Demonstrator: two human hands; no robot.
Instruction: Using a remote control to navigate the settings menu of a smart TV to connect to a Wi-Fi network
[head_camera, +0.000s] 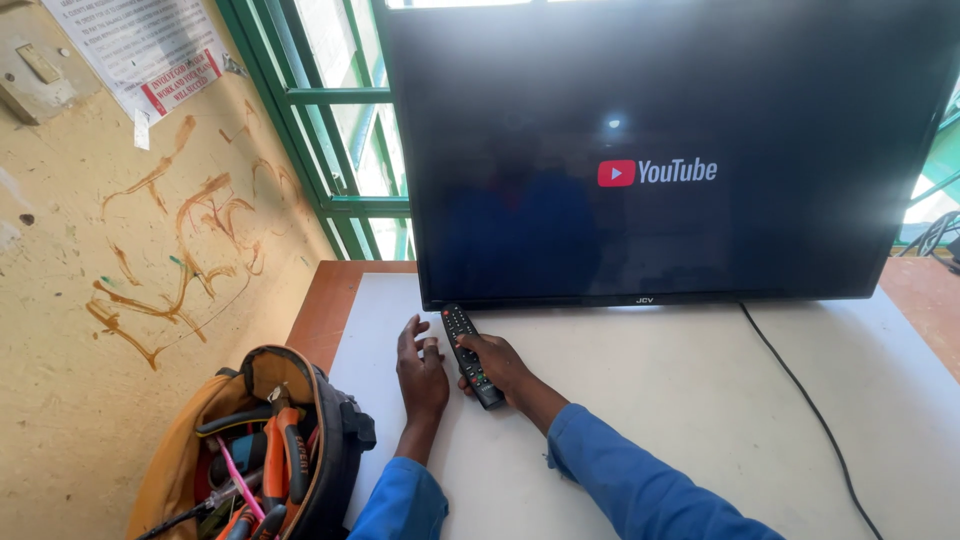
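A flat-screen television (670, 150) stands on a white table (700, 400), its dark screen showing a small red and white logo. My right hand (497, 362) grips a black remote control (470, 352) that points toward the television's lower left corner. My left hand (422, 368) lies flat on the table just left of the remote, fingers slightly spread and holding nothing. Both arms wear blue sleeves.
An open tool bag (265, 450) with pliers and screwdrivers sits at the table's left edge. A black cable (810, 410) runs from the television across the table to the right. A yellow stained wall (130, 250) and a green window frame (330, 150) stand behind.
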